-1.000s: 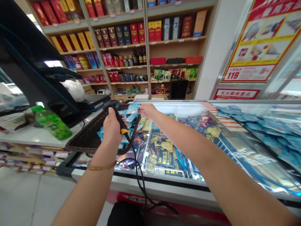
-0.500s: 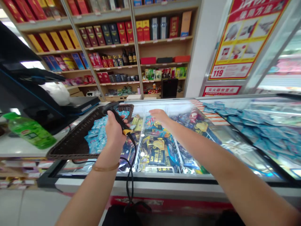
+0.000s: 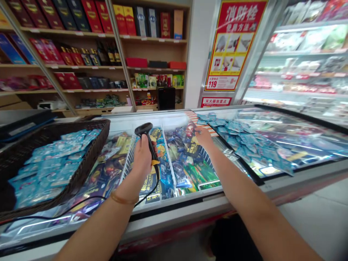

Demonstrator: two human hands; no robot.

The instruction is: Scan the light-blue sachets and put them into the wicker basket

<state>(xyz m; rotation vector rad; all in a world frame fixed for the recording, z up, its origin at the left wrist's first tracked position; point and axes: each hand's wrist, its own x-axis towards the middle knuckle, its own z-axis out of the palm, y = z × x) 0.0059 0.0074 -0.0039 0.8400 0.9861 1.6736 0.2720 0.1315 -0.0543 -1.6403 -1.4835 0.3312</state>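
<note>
Gripping scanner (image 3: 150, 145), left hand (image 3: 143, 155) closed

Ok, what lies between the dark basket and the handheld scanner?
In the head view, packaged goods and a white wire divider show between the basket and the scanner in the left hand, inside the display case.
</note>
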